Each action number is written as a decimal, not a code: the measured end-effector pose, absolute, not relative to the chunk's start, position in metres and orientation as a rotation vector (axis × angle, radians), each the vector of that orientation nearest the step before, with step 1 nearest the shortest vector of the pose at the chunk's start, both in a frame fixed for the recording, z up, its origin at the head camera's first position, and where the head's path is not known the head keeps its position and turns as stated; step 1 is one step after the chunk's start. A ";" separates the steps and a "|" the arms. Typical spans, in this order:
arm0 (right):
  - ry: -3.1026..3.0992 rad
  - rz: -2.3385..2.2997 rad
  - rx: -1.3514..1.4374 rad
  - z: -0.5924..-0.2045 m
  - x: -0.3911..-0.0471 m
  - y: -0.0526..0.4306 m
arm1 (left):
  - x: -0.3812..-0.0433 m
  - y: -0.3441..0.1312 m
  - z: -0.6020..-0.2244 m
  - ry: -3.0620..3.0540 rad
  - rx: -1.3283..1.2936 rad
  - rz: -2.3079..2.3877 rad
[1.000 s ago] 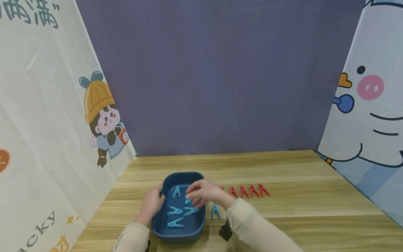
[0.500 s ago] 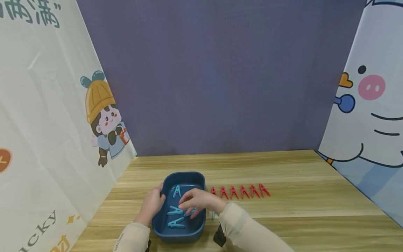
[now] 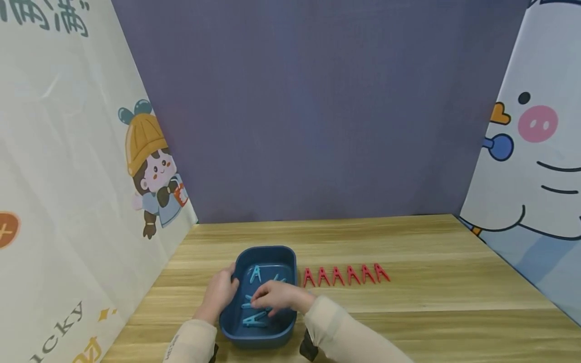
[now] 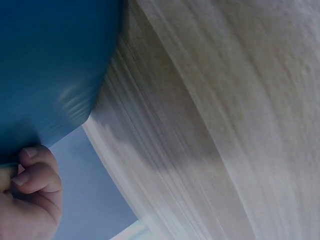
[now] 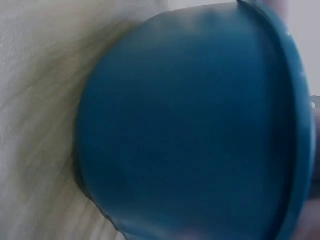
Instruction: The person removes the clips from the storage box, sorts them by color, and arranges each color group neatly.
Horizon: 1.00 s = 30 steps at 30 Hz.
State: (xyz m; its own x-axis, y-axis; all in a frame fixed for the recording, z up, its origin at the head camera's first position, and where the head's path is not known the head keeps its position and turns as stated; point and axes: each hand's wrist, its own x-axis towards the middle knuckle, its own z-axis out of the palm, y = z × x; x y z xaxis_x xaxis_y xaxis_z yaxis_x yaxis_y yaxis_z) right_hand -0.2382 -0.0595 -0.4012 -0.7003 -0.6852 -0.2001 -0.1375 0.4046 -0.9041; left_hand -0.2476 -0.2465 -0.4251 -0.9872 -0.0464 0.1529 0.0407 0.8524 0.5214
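Note:
A dark blue plastic basin [image 3: 229,334] stands on the wooden table, with several light blue clothespins inside. My left hand [image 3: 220,292] grips its left rim; in the left wrist view, the curled fingers [image 4: 40,170] show at the rim. Inside the basin, my right hand [image 3: 279,296] pinches a light blue clothespin [image 3: 246,305], its thumb and forefinger together over one end. Other light blue clothespins lie around it: one near the far end [image 3: 255,274], one close to the front [image 3: 254,320], and one partly behind the hand [image 3: 279,278].
Several red clothespins [image 3: 336,277] form a row on the table to the right of the basin. The wooden table [image 3: 431,282] extends to a grey-blue partition [image 3: 317,111] at the back. Printed panels [image 3: 68,151] flank it on both sides. In the right wrist view, the basin's outer wall [image 5: 185,120] fills most of the picture.
My right hand has moved left and lower into the basin, onto a clothespin. The forearm now covers the spot where a blue clothespin lay on the table. The left hand stays at the rim.

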 end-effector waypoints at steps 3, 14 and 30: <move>2.112 -1.262 -0.710 -0.406 -0.238 -0.062 | -0.248 -0.246 -0.425 -2.861 -0.004 -0.813; 2.167 -1.122 -0.719 -0.419 -0.232 -0.073 | -0.250 -0.248 -0.427 -2.850 -0.020 -0.812; 2.221 -1.079 -0.641 -0.428 -0.233 -0.082 | -0.249 -0.248 -0.427 -2.840 -0.061 -0.849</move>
State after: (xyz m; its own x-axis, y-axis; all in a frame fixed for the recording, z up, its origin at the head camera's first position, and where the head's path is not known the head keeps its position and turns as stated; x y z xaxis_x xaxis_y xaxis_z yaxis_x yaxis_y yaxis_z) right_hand -0.2327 -0.0824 -0.4285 -0.7154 -0.6357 -0.2900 -0.1650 0.5570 -0.8140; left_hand -0.2486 -0.2479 -0.4268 -0.9836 -0.0115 0.1802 0.0893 0.8366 0.5405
